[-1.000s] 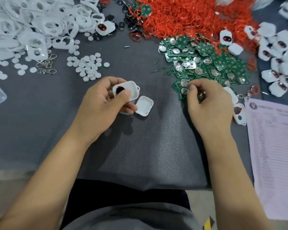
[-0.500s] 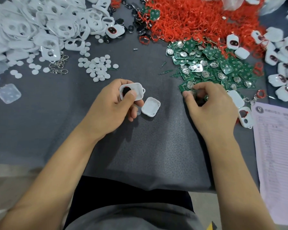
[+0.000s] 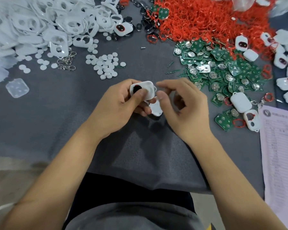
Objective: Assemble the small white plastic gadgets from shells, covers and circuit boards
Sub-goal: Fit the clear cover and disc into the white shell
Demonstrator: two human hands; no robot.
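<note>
The left hand [image 3: 116, 105] pinches the white shell [image 3: 144, 90] by its edges, just left of the green boards [image 3: 223, 63]. It looks light, stiff and slippery. The right hand [image 3: 184, 105] curls beside it; whether it holds anything cannot be told.

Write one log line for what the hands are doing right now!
left hand: holds white shell | right hand: beside shell, contents unclear | white cover: on mat below | circuit boards: piled right
</note>
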